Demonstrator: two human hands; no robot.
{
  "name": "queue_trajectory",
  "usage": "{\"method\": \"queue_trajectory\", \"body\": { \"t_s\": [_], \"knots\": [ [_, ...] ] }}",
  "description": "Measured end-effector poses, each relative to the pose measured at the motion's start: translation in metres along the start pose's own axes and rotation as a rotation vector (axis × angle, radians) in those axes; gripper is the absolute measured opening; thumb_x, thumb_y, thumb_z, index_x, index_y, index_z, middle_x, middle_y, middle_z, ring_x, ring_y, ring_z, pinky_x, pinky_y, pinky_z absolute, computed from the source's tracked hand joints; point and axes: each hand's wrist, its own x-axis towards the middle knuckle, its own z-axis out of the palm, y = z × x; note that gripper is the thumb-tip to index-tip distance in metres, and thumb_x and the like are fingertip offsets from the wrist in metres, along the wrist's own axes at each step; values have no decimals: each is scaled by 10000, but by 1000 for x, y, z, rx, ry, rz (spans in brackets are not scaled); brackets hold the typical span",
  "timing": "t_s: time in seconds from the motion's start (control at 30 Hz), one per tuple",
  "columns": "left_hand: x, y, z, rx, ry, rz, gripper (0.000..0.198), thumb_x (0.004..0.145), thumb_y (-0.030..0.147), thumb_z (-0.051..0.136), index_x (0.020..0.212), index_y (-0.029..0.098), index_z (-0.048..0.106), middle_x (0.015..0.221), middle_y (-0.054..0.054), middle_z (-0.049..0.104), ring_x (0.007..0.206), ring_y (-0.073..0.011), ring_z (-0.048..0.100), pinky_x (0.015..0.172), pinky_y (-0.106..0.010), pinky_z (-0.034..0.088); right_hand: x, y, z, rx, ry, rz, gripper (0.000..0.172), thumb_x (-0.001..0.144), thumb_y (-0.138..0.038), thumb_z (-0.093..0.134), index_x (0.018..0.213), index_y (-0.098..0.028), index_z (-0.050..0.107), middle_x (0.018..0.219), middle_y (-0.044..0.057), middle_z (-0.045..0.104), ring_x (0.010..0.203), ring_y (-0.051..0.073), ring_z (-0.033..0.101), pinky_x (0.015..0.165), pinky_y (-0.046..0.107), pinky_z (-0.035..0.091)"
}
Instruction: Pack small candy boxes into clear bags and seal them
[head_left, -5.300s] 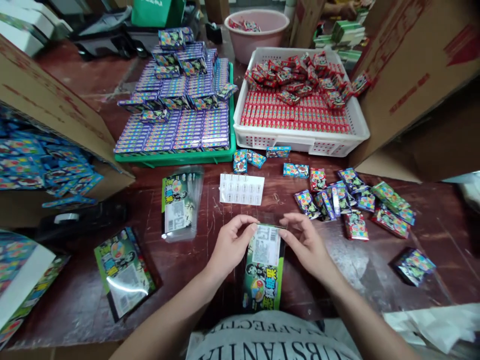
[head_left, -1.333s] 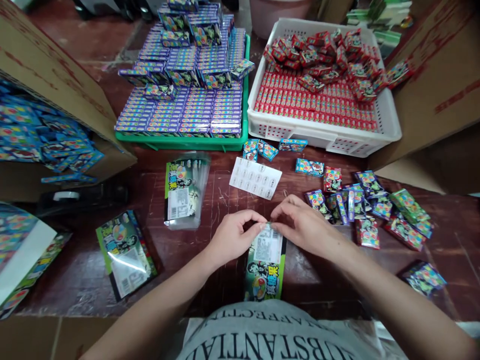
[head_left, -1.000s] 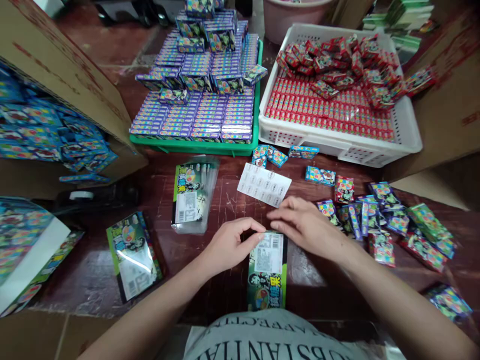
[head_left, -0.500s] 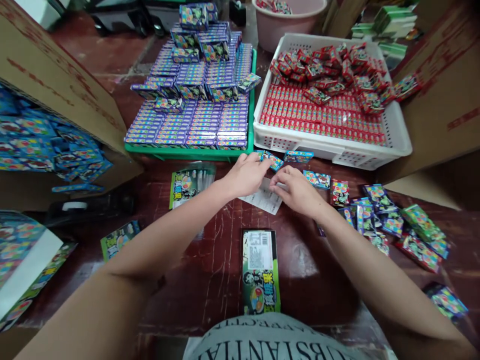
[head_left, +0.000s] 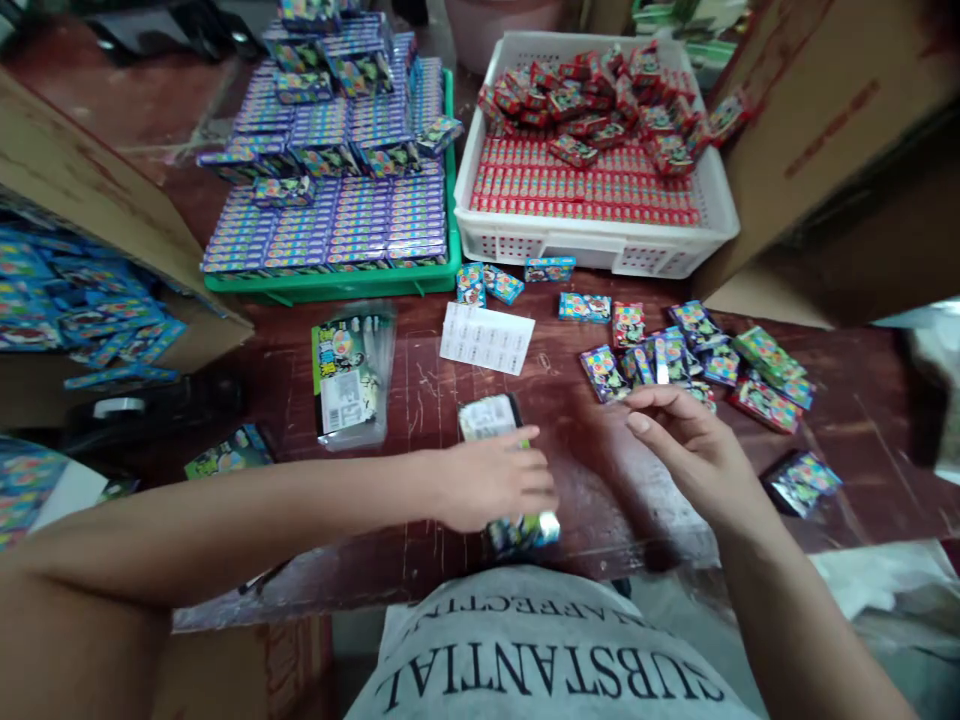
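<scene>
My left hand [head_left: 499, 485] lies flat with fingers stretched over a green and black printed candy pouch [head_left: 491, 415], covering its middle. A white printed label shows at the pouch's far end. To the right, my right hand [head_left: 686, 450] is raised over the table, thumb and forefinger pinched on what looks like a small sticker [head_left: 616, 405], blurred and hardly visible. A white sheet of stickers [head_left: 487, 338] lies beyond my left hand. At the left, a stack of clear-edged printed pouches [head_left: 349, 380] rests on the table.
A green tray [head_left: 337, 285] holds rows of purple candy boxes; a white basket [head_left: 592, 250] holds red ones. Loose small boxes [head_left: 697, 350] lie in a pile at the right. Cardboard cartons [head_left: 810, 160] stand on both sides, the left one with blue packs [head_left: 90, 290].
Both hands have left the sticker sheet and come nearer to my body. My left hand now rests on the pouch; my right has moved right, still pinched. The view has shifted.
</scene>
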Motion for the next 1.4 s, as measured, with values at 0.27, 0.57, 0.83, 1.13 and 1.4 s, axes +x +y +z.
{"method": "queue_trajectory", "body": {
  "t_s": [0.27,0.57,0.83,1.13,1.4],
  "knots": [
    [55,24,-20,-372,730,-783,1177,669,547,845,1599,331,157,1487,-153,389,1231,-420,554,981,-614,490,-47,4,5,113,143,-59,642,886,-325,734,1435,-389,407,1321,56,548,1136,213,609,982,417,541],
    [50,31,32,-1038,1237,-559,538,949,329,646,1411,302,372,1201,-60,585,1011,-183,652,873,-341,564,-27,18,39,109,148,-175,783,909,-280,684,1545,-421,250,1281,58,548,1024,202,638,890,404,583],
    [24,23,29,-1033,1035,-595,164,952,329,612,1021,195,675,1265,-90,656,1135,-221,647,1019,-423,512,-34,35,37,110,-170,-37,663,964,-294,606,1556,-379,320,1075,19,645,989,178,634,922,402,557],
    [26,14,28,-1126,1065,-612,243,928,300,653,1152,207,661,1083,-62,745,1037,-193,689,987,-393,522,-37,37,54,105,71,-111,865,935,-280,636,1594,-430,96,1237,57,617,1115,225,648,971,462,569],
    [32,18,7,-1117,1000,-663,126,848,273,719,923,179,681,1016,-64,749,957,-189,699,933,-392,544,-25,19,46,147,22,3,778,890,-348,700,1543,-341,277,909,-2,656,894,200,675,864,407,584]
  ]
}}
